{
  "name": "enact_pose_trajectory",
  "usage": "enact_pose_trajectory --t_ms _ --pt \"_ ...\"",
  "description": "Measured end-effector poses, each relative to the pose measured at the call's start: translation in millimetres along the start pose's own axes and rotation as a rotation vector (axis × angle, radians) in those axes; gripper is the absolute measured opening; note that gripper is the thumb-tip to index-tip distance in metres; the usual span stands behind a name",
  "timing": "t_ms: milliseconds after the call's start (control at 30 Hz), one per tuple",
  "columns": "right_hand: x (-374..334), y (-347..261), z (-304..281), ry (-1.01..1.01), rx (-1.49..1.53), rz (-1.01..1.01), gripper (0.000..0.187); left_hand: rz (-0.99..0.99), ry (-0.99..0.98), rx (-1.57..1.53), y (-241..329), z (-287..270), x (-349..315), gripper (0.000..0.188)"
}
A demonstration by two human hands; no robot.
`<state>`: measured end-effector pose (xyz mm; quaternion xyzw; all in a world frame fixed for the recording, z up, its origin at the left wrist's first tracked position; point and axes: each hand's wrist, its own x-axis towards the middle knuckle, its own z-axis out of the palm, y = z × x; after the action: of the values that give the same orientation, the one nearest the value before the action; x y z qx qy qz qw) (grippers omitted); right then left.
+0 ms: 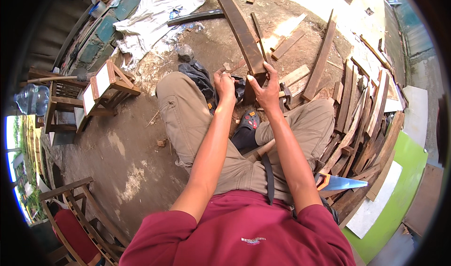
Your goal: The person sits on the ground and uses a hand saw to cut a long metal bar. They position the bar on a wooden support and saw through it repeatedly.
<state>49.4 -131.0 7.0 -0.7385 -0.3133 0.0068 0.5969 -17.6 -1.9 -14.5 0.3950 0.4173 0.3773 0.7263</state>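
Note:
A long dark wooden plank (242,33) rises away from me, its near end between my knees. My right hand (268,87) is closed on that near end, thumb on one side and fingers on the other. Just left of it, my left hand (225,83) has its fingers curled together; what they hold, if anything, is too small to make out. A hammer (285,91) shows its head beside my right hand, partly hidden. Below the hands, a dark clog (250,119) with coloured charms is on my foot.
Stacked wooden strips (352,111) crowd my right side, with a handsaw (343,183) by my right thigh. Ahead lie loose boards (288,45) and a white sheet (162,12). A black plastic bag (195,75) touches my left knee. Wooden frames (105,89) stand left, a chair (89,214) lower left.

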Motion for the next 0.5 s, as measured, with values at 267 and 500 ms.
enact_pose_trajectory --t_ms 267,500 --pt "0 -8 -1 0.009 -0.021 -0.005 0.074 -0.296 -0.178 0.202 31 18 24 0.055" --pt "1 -2 -5 0.006 -0.022 0.012 0.072 -0.159 -0.414 0.574 54 53 24 0.045"
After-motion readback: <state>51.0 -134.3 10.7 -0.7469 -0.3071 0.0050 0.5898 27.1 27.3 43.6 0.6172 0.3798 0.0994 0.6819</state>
